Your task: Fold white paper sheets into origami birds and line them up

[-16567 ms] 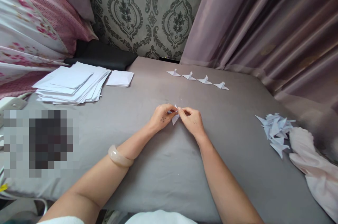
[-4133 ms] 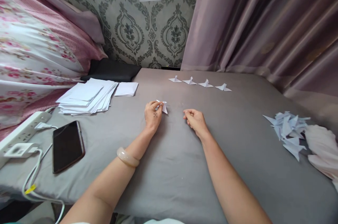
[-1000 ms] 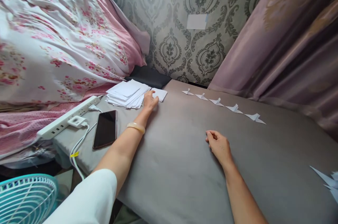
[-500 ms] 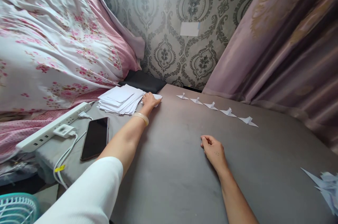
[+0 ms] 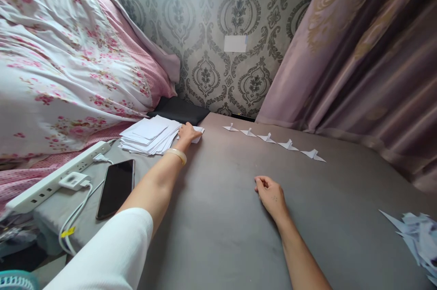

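My left hand (image 5: 189, 134) reaches to the far side of the table. It lies over a small pile of white paper (image 5: 198, 132), thumb stretched out to the right and apart from the fingers. Right beside it is a larger, uneven stack of white paper sheets (image 5: 146, 134). My right hand (image 5: 271, 192) rests on the grey surface (image 5: 218, 217) nearer to me, fingers curled and thumb against the index finger, with nothing visible in them. Beyond it several folded white paper pieces (image 5: 266, 137) with upright tips stand in a slanting row.
A black phone (image 5: 116, 187) lies left of my left forearm, near a white power strip (image 5: 59, 176) with plugged-in cables. A heap of folded paper pieces (image 5: 418, 237) sits at the right edge. Floral bedding (image 5: 68, 67), a patterned wall and a mauve curtain (image 5: 341, 53) border the surface.
The view has shifted slightly, showing more of the right-hand heap. My left hand stays at the small paper pile, its fingers a little closer together. My right hand keeps its curled pose.
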The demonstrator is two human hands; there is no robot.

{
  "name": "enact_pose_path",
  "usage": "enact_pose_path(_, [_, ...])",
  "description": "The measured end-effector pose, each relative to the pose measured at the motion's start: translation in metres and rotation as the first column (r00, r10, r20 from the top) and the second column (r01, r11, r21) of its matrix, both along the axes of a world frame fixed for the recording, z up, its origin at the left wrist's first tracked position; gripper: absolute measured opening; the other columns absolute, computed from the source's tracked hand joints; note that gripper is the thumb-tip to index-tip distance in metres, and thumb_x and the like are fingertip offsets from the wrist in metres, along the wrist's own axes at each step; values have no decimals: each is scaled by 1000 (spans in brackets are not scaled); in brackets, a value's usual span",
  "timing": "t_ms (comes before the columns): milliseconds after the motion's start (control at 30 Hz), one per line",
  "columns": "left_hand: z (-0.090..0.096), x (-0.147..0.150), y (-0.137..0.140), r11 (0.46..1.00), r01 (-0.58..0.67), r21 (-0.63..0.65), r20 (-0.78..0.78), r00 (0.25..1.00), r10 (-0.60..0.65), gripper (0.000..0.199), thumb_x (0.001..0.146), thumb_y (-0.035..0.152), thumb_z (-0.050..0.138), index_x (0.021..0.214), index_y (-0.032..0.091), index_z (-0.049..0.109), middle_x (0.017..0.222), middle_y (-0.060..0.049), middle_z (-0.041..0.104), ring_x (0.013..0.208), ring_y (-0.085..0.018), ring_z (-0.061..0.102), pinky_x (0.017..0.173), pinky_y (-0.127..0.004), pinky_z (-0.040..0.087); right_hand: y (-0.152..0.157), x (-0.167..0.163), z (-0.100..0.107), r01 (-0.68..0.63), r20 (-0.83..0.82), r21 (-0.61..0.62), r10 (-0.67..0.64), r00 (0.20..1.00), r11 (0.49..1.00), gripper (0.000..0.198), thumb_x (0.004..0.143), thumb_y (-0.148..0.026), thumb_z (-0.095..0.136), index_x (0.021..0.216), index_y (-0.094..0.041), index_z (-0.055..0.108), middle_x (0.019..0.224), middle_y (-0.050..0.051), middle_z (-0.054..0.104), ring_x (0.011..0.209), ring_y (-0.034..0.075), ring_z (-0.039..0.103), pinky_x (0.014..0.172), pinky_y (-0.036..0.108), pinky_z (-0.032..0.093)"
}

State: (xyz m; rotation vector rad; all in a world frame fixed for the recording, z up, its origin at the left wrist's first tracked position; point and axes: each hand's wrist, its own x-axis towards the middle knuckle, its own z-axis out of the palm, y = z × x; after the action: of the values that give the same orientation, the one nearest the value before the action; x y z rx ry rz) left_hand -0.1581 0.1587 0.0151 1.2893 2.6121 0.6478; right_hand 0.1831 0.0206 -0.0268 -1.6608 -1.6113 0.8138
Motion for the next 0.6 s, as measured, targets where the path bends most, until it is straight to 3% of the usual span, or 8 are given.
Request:
enact_pose_path(233, [4, -14, -4, 991, 52, 122, 91, 994, -64, 52, 65, 29, 68, 112, 11, 55, 115, -23, 64, 112, -37, 58, 90, -40, 46, -2, -2, 5, 7, -65, 27, -5, 998, 1000, 32, 77, -45, 51, 82, -18, 68, 62, 4, 66, 49, 15, 56, 51, 27, 42])
enact_pose_path(367, [12, -24, -18, 973, -16, 231, 173, 985, -25, 31, 69, 19, 59, 100, 15, 60, 112, -20, 66, 113, -36, 58, 92, -41, 45, -2, -6, 7, 69, -260, -20, -72, 963, 997, 26, 71, -41, 58, 75, -17, 67, 59, 3, 65, 41, 13, 53, 44, 26, 42])
enact_pose_path(433, [20, -27, -28, 953, -79, 294, 220, 975, 13, 24, 70, 17, 56, 94, 15, 60, 111, -20, 65, 118, -37, 54, 94, -43, 44, 1, 0, 8, 165, -306, -28, -165, 938, 986, 28, 70, -38, 58, 85, -16, 68, 70, 6, 69, 49, 15, 59, 46, 26, 45])
enact_pose_path(500, [29, -25, -38, 924, -140, 356, 286, 958, 36, 26, 71, 16, 54, 96, 13, 58, 114, -21, 63, 122, -37, 50, 97, -45, 43, 6, 16, 10, 360, -342, -4, -339, 876, 933, 40, 73, -34, 52, 105, -13, 63, 91, 12, 71, 71, 19, 68, 58, 28, 52])
enact_pose_path(600, [42, -9, -50, 890, -176, 421, 443, 896, -33, 37, 72, 15, 50, 108, 12, 53, 112, -17, 63, 117, -32, 55, 89, -41, 51, 13, 47, 15, 632, -361, 70, -571, 737, 772, 59, 74, -28, 45, 130, -8, 45, 126, 21, 57, 112, 25, 59, 82, 33, 51])
